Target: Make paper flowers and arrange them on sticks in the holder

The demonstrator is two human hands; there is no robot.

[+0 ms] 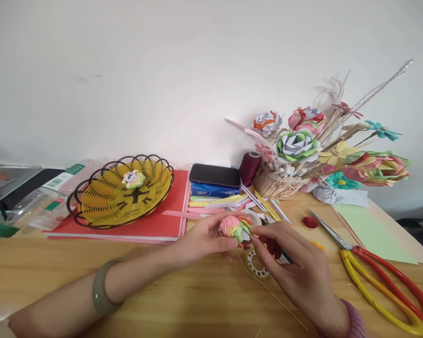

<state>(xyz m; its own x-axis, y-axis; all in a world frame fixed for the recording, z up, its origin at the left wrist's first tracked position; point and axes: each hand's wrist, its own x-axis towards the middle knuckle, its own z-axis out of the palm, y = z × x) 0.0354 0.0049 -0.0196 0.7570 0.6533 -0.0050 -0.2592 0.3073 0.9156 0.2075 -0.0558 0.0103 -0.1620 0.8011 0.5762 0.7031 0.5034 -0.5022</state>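
On wooden table [91, 277] | both hands pinch folded paper flower [237, 226]

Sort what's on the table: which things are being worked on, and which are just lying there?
In hand: paper flower, held by left hand and right hand; thin wire; tape roll beside them.

Lying about: scissors, yellow basket, phone, thread spool, bouquet basket, paper strips.
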